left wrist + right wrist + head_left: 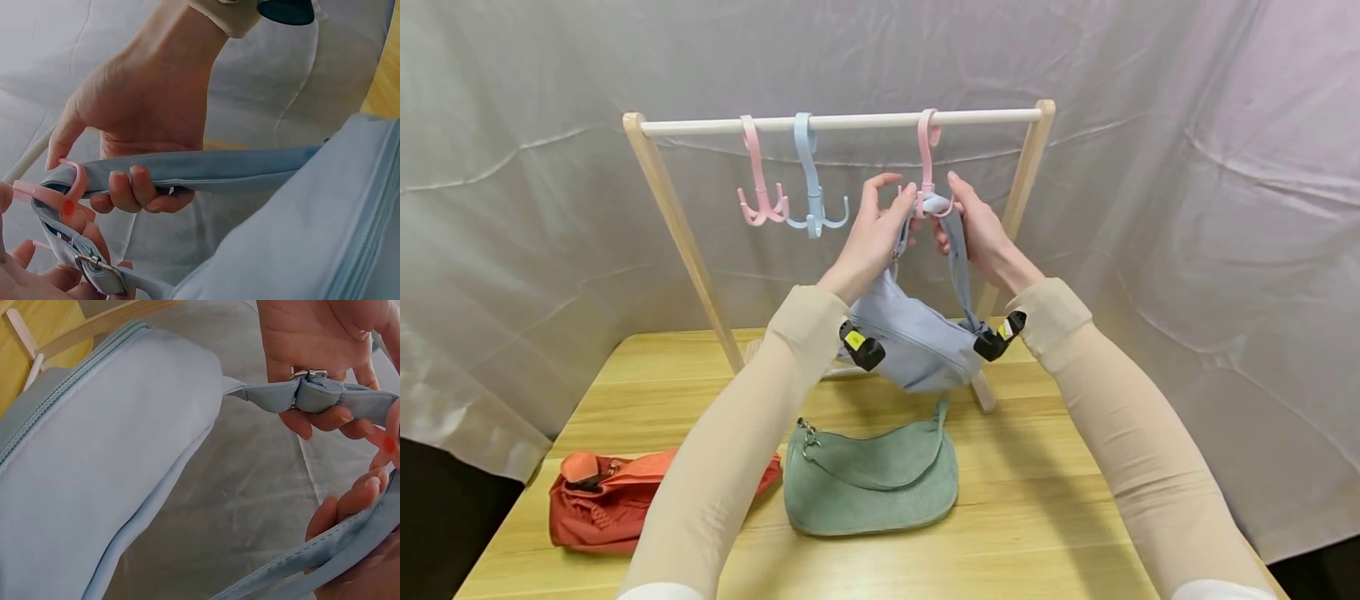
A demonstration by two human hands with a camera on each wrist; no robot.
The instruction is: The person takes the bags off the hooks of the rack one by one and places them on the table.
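Observation:
A light blue shoulder bag [913, 337] hangs tilted by its strap [958, 262] from a pink four-prong hook [924, 154] on the rack's white bar. My left hand [871, 237] holds the strap's buckle side, and the metal buckle [103, 265] lies across its fingers. On the other side my right hand [987, 233] holds the strap, its fingers curled around it in the left wrist view and its thumb at a prong. Between the hands the top of the strap loops through the hook's prongs. The bag's zipper [69, 387] shows in the right wrist view.
Another pink hook [762, 179] and a light blue hook [812, 183] hang further left on the bar [850, 122]. A green handbag [872, 492] lies on the wooden table [1037, 517]. A red-orange bag [602, 508] lies at the left, partly behind my left forearm. Grey cloth surrounds the table.

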